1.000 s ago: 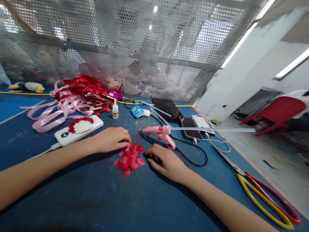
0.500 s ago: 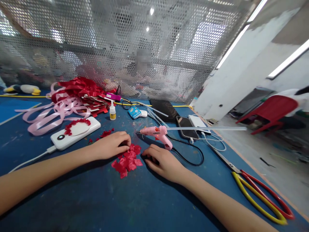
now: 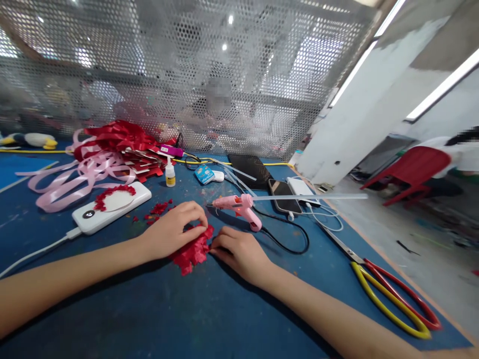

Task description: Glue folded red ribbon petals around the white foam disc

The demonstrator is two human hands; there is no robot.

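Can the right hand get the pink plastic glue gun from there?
Probably yes: the pink plastic glue gun lies just beyond the right hand, with its handle on the near side and nothing seen between them.

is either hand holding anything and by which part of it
It can't be told: the left hand is over the red pieces, the right hand at their edge; neither grip shows clearly.

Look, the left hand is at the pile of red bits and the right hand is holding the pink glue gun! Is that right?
Not quite: the right hand isn't holding the pink glue gun. The head view shows the gun lying on the table, apart from that hand. The left hand is indeed at the pile of red bits.
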